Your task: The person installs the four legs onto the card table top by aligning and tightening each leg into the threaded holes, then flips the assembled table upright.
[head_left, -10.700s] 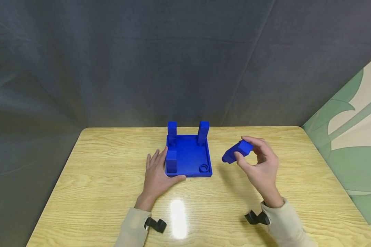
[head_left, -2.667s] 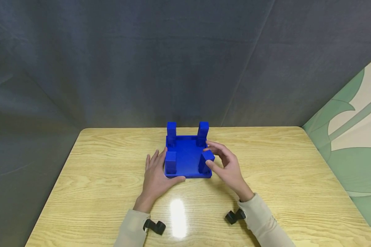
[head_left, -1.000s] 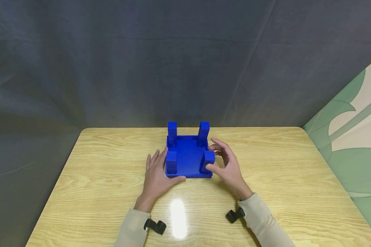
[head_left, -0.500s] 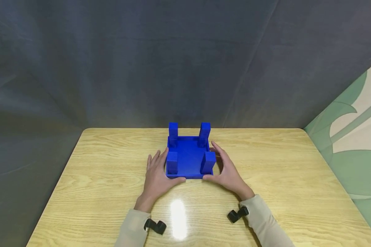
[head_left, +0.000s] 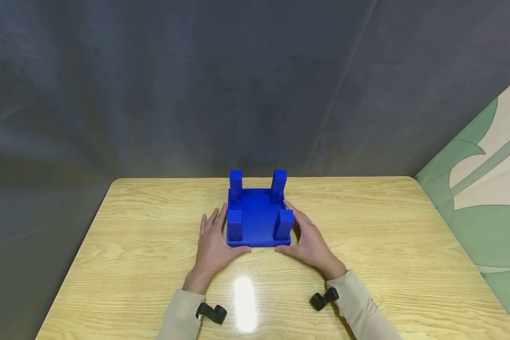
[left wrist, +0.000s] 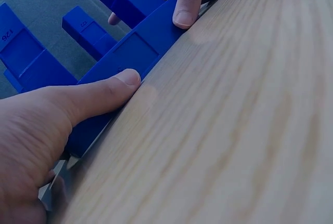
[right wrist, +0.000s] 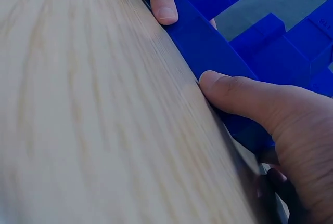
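A shallow blue square tray (head_left: 258,217) with a raised rim sits on the table, and a blue rectangular post stands upright at each of its corners. My left hand (head_left: 214,245) holds the near left corner, thumb along the front wall and fingers along the left side. On the near right corner my right hand (head_left: 309,243) does the same, its thumb against the front wall beside the near right post (head_left: 284,225). The near left post (head_left: 235,225) rises untouched. Both thumbs press the tray's front wall (left wrist: 140,52) in the left wrist view. Some fingertips are hidden behind the tray's sides.
The wooden table (head_left: 144,245) ends at a dark curtain (head_left: 238,85) just behind the tray. A green and cream patterned panel (head_left: 484,212) stands along the right. Each sleeve carries a black wrist mount (head_left: 211,312).
Earlier my right hand brought the last post to the near right corner and set it upright there. It then let go and slid down to the tray's edge. My left hand stayed in place.
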`<action>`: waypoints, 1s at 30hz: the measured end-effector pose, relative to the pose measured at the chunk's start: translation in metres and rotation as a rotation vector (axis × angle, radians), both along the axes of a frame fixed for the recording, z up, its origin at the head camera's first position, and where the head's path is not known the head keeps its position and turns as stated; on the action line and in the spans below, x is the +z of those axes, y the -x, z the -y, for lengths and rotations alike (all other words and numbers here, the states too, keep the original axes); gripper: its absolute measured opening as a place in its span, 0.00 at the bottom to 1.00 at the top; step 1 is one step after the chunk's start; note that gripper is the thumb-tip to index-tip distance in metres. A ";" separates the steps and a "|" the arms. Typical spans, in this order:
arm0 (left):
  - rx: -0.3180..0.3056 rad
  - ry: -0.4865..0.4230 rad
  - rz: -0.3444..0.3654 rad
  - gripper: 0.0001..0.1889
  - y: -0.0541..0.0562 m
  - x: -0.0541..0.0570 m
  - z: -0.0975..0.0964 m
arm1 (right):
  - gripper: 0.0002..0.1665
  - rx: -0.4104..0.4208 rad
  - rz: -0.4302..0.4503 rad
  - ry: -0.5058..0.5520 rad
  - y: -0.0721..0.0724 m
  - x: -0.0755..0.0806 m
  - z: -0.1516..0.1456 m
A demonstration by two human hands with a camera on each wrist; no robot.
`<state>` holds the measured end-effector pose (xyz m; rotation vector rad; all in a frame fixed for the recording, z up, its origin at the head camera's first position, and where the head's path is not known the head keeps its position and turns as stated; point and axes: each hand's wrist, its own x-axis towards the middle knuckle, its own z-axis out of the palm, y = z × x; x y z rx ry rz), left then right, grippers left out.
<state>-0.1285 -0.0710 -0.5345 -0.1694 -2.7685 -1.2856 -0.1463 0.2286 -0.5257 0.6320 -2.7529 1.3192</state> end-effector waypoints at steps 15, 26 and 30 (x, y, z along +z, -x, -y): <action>-0.027 -0.029 -0.059 0.76 0.001 -0.001 0.003 | 0.77 -0.032 -0.023 0.033 -0.002 0.001 0.000; -0.023 -0.089 -0.045 0.74 0.000 0.003 0.002 | 0.73 0.005 -0.002 0.131 -0.001 0.002 0.000; -0.034 -0.135 -0.012 0.73 -0.001 0.005 0.001 | 0.69 -0.001 0.011 0.171 -0.004 0.000 0.000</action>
